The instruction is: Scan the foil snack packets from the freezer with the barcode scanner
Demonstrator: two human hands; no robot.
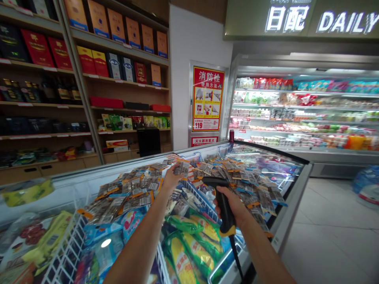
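Note:
My right hand (235, 205) is wrapped round the handle of a black and yellow barcode scanner (226, 215), its head pointing left and its cord hanging down. Reaching forward, my left hand (171, 178) has its fingers closed on a small clear packet (181, 169) with a printed label. Many similar flat packets with orange or blue edges lie in a spread to the left (139, 189) and in another pile to the right (245, 177), on top of a chest freezer. Bagged corn (192, 246) in green and yellow wrappers lies below, between my forearms.
White wire dividers (63, 246) split the freezer, whose metal rim (291, 213) runs along the right. A red can (231, 136) stands at its far corner. Shelves of boxes (118, 65) rise left; a lit chiller (304, 104) stands behind at right. Wrapped bottles (367, 185) sit on the floor.

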